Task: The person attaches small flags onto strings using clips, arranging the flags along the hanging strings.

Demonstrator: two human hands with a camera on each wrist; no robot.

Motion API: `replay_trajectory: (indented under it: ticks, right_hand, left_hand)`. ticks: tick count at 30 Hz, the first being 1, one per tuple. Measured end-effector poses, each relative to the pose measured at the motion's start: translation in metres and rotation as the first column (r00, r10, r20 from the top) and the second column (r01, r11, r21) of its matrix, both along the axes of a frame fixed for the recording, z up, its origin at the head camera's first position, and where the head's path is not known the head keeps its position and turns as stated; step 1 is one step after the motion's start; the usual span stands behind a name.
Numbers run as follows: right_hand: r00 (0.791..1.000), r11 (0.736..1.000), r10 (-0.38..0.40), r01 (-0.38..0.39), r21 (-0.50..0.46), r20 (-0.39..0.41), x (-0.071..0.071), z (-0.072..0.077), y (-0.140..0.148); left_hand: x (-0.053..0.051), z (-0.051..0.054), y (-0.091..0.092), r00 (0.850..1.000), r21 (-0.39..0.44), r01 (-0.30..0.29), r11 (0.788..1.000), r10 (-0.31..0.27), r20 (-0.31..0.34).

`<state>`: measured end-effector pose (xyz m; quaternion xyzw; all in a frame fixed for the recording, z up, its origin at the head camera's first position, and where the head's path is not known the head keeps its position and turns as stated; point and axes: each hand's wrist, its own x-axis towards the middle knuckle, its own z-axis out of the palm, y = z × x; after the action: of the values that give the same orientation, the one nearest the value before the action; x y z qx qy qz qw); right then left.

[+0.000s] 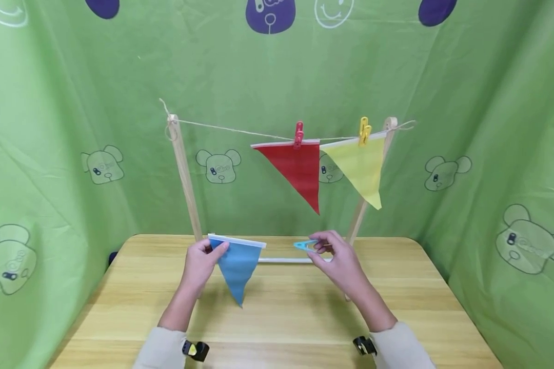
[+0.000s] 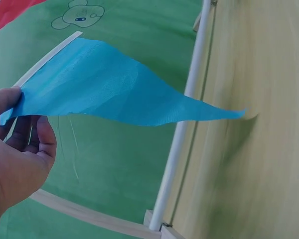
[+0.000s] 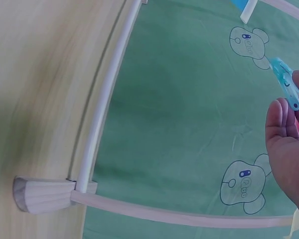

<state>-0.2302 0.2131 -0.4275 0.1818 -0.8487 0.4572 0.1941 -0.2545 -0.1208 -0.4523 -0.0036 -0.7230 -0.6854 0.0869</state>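
Note:
A blue triangular flag (image 1: 238, 259) with a white top strip hangs point-down from my left hand (image 1: 200, 261), pinched near its upper left corner between thumb and fingers. In the left wrist view the flag (image 2: 109, 84) stretches away from the left hand (image 2: 20, 154). My right hand (image 1: 340, 256) holds a light blue clothespin (image 1: 303, 245) by its handle end, to the right of the flag and apart from it. The right wrist view shows this clothespin (image 3: 286, 83) between thumb and fingers of the right hand (image 3: 291, 144). Both hands are below the string (image 1: 231, 129).
A red flag (image 1: 300, 166) hangs from the string by a red clothespin (image 1: 298, 135), beside a yellow flag (image 1: 362, 164) on a yellow clothespin (image 1: 364, 131). Wooden posts (image 1: 184, 174) carry the string. A white bar (image 1: 286, 260) joins them low above the wooden table (image 1: 277, 318).

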Motion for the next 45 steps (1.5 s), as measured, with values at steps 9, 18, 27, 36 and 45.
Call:
replay_trajectory:
  ticks: [9,18,27,36,45]
  right_hand:
    - [1.000,0.999,0.020,-0.020,-0.035,-0.005,-0.004,0.021,-0.005]
    - [0.996,0.994,0.076,-0.079,-0.070,-0.045,-0.006,0.042,-0.009]
    - [0.992,0.996,0.086,-0.089,-0.027,-0.094,-0.011,0.052,-0.012]
    - [0.984,0.995,0.101,-0.101,0.010,-0.145,-0.019,0.070,-0.015]
    - [0.976,0.996,0.088,-0.079,0.049,-0.199,-0.022,0.092,-0.024]
  left_hand:
    - [-0.007,0.016,-0.001,0.998,-0.002,-0.025,1.000,0.025,-0.054]
    - [-0.011,0.029,0.000,0.993,0.032,0.003,0.999,0.001,-0.114]
    - [-0.012,0.044,-0.002,0.992,0.020,0.007,1.000,-0.004,-0.130]
    - [-0.018,0.057,-0.002,0.984,0.028,0.015,0.999,-0.010,-0.177]
    - [-0.024,0.070,-0.004,0.981,0.013,0.022,1.000,-0.019,-0.192]
